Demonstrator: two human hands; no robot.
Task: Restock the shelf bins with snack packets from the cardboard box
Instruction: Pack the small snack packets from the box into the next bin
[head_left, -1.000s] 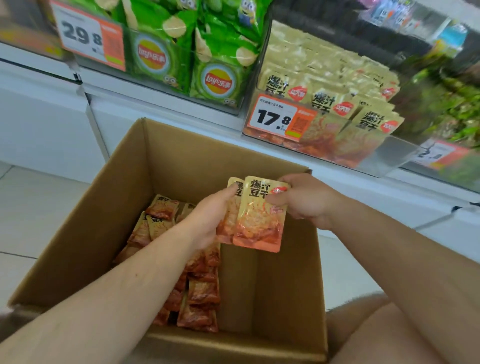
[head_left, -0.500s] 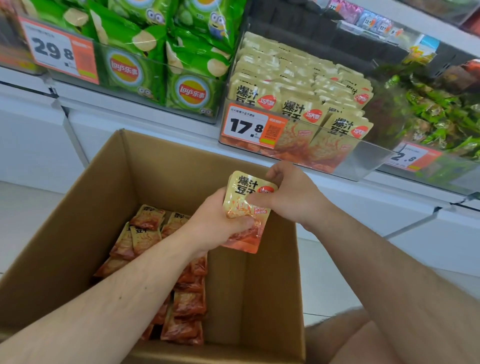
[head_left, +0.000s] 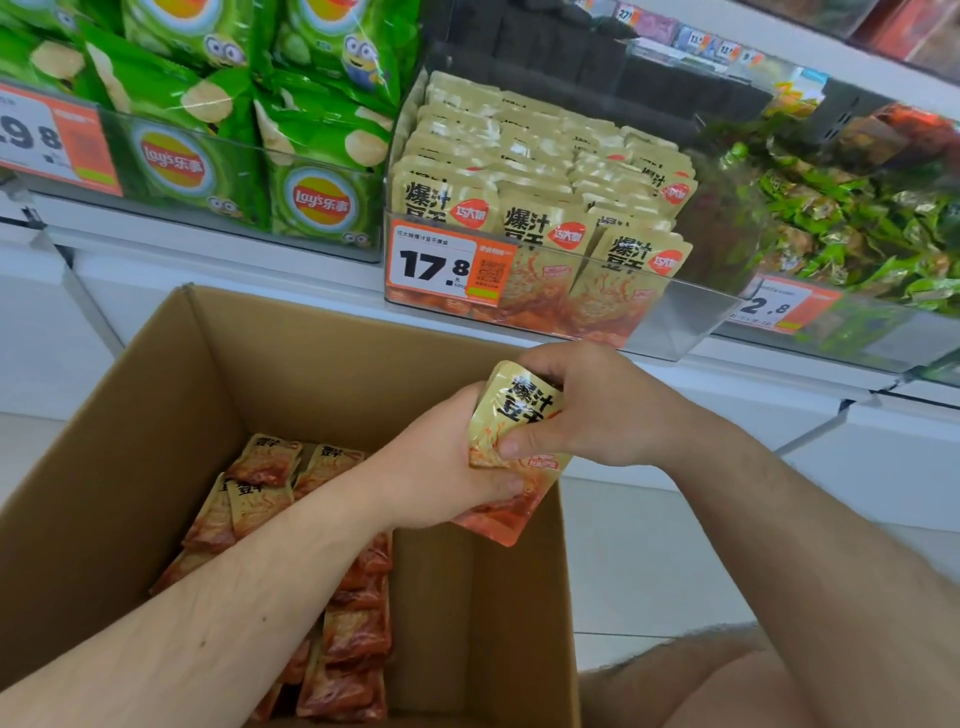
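A yellow-and-orange snack packet (head_left: 511, 457) is held above the open cardboard box (head_left: 291, 358), over its right-hand wall. It is gripped from below by the left hand (head_left: 441, 467), whose fingers are curled round its lower part, and from above by the right hand (head_left: 587, 405), whose thumb is pressed on the printed face while the fingers are wrapped over the top edge. Whether more than 1 packet is held cannot be told. More packets of the same kind (head_left: 291, 525) are laid on the floor of the box, toward its left and middle. Beyond the far wall of the box, a clear shelf bin (head_left: 670, 317) marked 17.8 is packed with matching packets (head_left: 540, 171) set upright in rows. Green crisp bags (head_left: 311, 156) are shelved beyond the box's far left corner
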